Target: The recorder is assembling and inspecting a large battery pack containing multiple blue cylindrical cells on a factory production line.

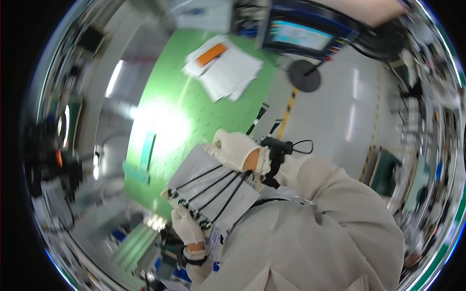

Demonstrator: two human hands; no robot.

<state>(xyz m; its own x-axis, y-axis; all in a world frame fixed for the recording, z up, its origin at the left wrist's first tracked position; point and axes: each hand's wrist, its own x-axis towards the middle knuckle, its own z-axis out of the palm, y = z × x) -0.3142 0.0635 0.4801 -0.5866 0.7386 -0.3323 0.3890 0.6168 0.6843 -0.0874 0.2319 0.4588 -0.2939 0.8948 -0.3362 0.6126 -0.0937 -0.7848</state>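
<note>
A pale grey-white sheet (194, 167) is held tilted in front of my body, over the near edge of the green table. Several thin black cables (214, 187) fan across it, with small dark green and brass-coloured connector ends (188, 205) lined along its lower left edge. My left hand (187, 227), in a white glove, is closed at those connector ends; its fingertips are partly hidden. At the sheet's upper right, my gloved right hand (236, 151) is curled over the cables' other ends, which disappear beneath it. Bare skin shows near the right wrist.
White papers (228, 72) with an orange card (211, 54) lie on the green table (170, 68). A screen device (301, 36) stands beyond them, near a round dark base (305, 76). A teal bracket (145, 157) rests at the table's left. Yellow-black tape (288, 112) marks the floor.
</note>
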